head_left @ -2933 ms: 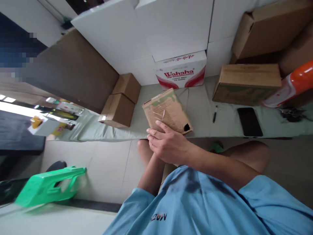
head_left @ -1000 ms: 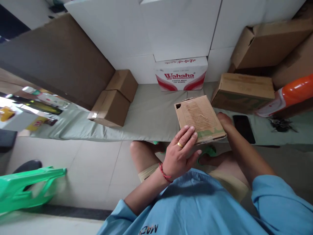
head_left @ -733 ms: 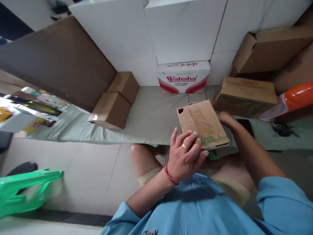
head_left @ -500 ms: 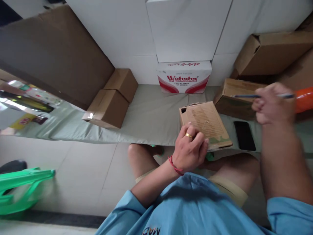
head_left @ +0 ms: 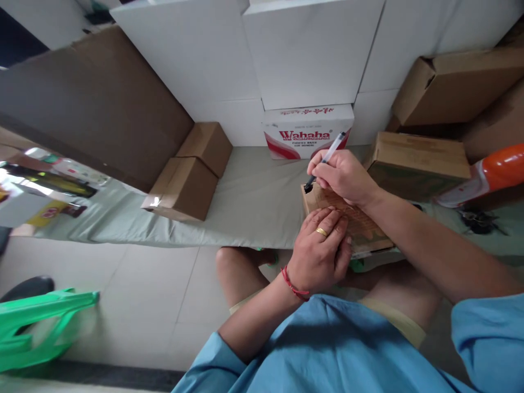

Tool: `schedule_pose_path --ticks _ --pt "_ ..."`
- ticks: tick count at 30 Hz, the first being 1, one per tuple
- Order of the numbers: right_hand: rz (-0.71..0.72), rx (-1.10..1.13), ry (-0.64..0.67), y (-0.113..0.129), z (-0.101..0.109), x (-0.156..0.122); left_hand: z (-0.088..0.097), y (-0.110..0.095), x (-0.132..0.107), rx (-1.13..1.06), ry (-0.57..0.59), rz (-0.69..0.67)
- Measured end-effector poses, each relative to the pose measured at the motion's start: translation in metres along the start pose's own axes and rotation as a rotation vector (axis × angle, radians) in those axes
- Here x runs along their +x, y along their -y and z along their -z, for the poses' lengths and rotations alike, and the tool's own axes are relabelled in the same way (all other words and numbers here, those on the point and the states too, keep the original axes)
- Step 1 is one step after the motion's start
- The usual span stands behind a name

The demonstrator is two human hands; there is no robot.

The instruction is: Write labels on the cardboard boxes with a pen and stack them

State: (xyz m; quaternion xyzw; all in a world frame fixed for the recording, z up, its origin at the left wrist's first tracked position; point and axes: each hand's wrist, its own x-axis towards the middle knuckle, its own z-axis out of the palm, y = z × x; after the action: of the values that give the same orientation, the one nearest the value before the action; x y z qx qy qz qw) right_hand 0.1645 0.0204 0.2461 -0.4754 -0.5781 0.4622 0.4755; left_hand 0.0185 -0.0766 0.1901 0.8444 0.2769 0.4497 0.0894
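A small cardboard box (head_left: 362, 230) lies close to me at the front of the cloth-covered table. My left hand (head_left: 318, 250), with a gold ring and a red bracelet, rests on top of it, fingers laid fairly flat. Above it my right hand (head_left: 341, 176) pinches a pen (head_left: 335, 144) with a clear barrel, slanted with its dark lower end toward the box. That end meets the dark hole at the box's far left corner; whether it goes inside I cannot tell. My right hand and forearm cover much of the box top.
A white and red Wahaha carton (head_left: 305, 134) stands against the wall. Left are two brown boxes (head_left: 184, 188) beside a large cardboard panel (head_left: 94, 98). To the right are another box (head_left: 421, 164), an orange-topped bottle (head_left: 501, 169) and keys (head_left: 481, 219). A green stool (head_left: 49, 322) stands on the floor.
My right hand has swung left with the pen from the right-hand boxes to the near box's corner. My left hand's fingers have flattened on the box. The phone is now mostly hidden behind my arm.
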Motion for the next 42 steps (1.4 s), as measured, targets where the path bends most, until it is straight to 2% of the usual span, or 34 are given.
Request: schedule_pose_path --ticks 5,8,11,26,42 --pt "0.114 -0.121 -0.075 -0.002 0.007 -0.011 -0.006 0.001 0.001 -0.022 -0.046 0.002" --pt "0.143 -0.218 -0.026 0.001 0.009 -0.013 -0.007 0.002 0.001 -0.029 -0.064 0.008" --pt "0.146 -0.249 0.026 0.003 0.008 -0.012 -0.007 0.002 0.001 -0.035 -0.058 0.022" --pt "0.114 -0.267 0.096 0.006 0.005 -0.010 -0.008 0.004 -0.002 -0.043 -0.072 0.015" --pt "0.128 -0.306 -0.011 0.004 0.005 -0.010 -0.008 0.003 -0.002 -0.057 -0.072 0.021"
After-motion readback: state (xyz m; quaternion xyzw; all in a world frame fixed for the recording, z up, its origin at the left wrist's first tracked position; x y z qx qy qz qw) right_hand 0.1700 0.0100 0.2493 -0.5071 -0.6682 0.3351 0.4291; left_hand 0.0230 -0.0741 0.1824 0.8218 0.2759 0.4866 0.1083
